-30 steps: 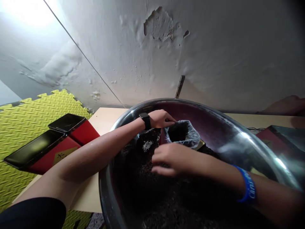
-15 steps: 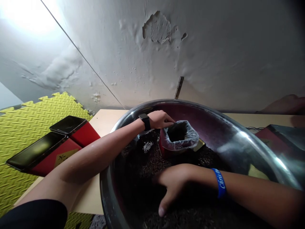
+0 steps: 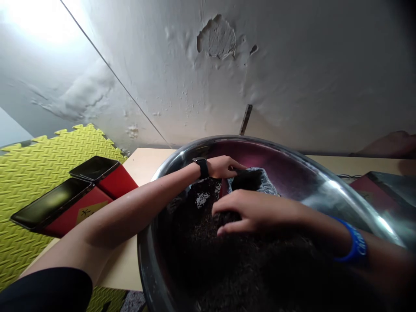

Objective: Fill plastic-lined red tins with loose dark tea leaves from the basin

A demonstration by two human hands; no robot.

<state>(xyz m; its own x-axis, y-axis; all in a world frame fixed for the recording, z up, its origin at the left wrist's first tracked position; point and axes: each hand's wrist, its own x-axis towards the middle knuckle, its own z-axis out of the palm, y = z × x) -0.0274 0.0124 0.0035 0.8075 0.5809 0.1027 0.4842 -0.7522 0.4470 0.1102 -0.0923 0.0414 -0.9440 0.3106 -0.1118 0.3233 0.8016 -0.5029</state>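
A wide metal basin (image 3: 336,185) holds a thick layer of loose dark tea leaves (image 3: 240,273). Inside it, near the far side, stands a red tin (image 3: 224,187) lined with a clear plastic bag (image 3: 268,184). My left hand (image 3: 222,167), with a black watch at the wrist, is closed on the bag's edge at the tin's left rim. In front of the tin my right hand (image 3: 243,210) is curled, palm down, around a clump of dark tea leaves. It hides most of the tin's front.
Two red tins (image 3: 97,190) with dark tops lie to the left, by a yellow foam mat (image 3: 42,164). Another red tin (image 3: 373,195) is beyond the basin's right rim. Behind the wooden table (image 3: 143,162) rises a peeling wall (image 3: 146,65).
My right hand has risen from the leaves toward the tin, its fingers now curled around a clump. My left hand stays at the tin's rim, shifted slightly right.
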